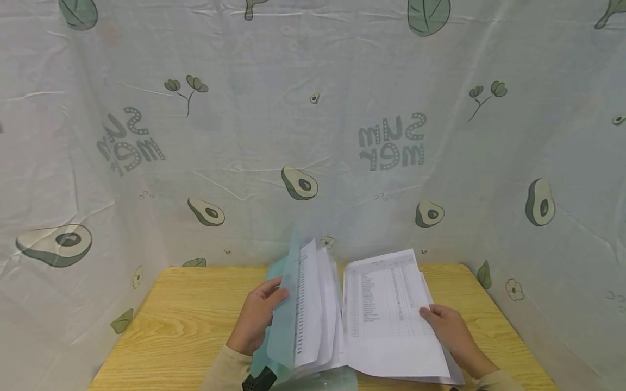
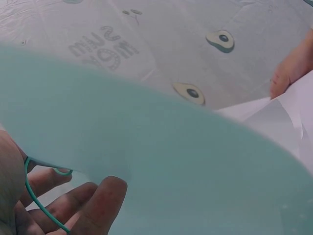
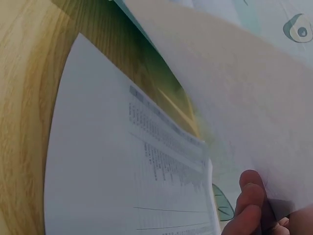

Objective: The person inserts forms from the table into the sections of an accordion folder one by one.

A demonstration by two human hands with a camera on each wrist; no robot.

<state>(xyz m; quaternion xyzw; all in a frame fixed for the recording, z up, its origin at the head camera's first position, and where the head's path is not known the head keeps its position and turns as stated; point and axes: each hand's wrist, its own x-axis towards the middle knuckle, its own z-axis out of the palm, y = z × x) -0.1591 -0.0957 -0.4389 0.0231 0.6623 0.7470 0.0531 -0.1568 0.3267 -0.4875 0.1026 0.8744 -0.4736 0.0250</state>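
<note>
A teal plastic folder (image 1: 283,326) stands open, its cover raised, near the middle of the table's front. My left hand (image 1: 254,317) holds that cover from the left side. In the left wrist view the thumb lies against the teal plastic (image 2: 186,161), and a thin green elastic cord (image 2: 35,193) runs over the fingers. Several loose white sheets (image 1: 313,304) stand inside, beside the cover. To the right, a printed sheet with a table (image 1: 386,336) is pinched at its right edge by my right hand (image 1: 452,331). Below it, another printed sheet (image 3: 112,156) shows in the right wrist view.
The folder and papers are over a light wooden table (image 1: 191,320). A pale sheet with avocado prints (image 1: 332,212) hangs behind and along both sides of the table. A dark object (image 1: 259,379) sits at the left wrist.
</note>
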